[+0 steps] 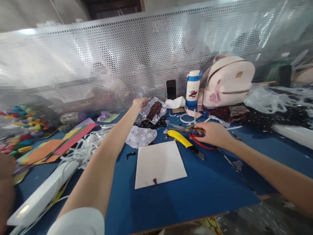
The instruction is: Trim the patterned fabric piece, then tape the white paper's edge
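Reaching toward the tabletop's (151, 209) far edge, left fingers (143, 100) meet star-print fabric (161, 107), grip unclear, while right fingers (199, 125) grasp red-handled scissors (188, 130).

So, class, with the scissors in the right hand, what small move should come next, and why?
Probably draw the lavender cloth with the dark red patch toward the red-handled scissors: the left hand is at that cloth's edge, while the right hand has the scissors by their handles, blades pointing leftward.

The right hand (212, 133) holds scissors (188, 130); the left hand (140, 102) touches patterned fabric (155, 111).
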Tool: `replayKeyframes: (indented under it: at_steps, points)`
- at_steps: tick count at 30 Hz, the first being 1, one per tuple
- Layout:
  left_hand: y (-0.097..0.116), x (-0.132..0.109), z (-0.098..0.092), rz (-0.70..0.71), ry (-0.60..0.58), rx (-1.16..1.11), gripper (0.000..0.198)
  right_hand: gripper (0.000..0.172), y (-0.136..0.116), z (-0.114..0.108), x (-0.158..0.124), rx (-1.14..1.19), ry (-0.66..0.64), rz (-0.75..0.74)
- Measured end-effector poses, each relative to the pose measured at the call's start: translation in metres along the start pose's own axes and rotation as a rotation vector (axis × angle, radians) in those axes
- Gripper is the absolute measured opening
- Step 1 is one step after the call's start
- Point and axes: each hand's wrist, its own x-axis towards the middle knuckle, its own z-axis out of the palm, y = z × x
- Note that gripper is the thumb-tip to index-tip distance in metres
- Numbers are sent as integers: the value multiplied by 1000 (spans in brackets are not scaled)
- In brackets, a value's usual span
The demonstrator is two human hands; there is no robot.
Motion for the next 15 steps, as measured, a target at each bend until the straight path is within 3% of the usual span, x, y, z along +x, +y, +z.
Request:
replayKeyframes:
  at_steps: [4,9,15]
  points:
    - [-9,9,-5,-105,-154,126,36,33,0,-1,-1,9,-15,-11]
    - [-7,-8,-34,-202,-293,241,33,35,-2,-5,0,-15,-24,-1]
    - [9,-25,-68,-161,-205,231,33,35,-3,-5,0,-15,-14,-11]
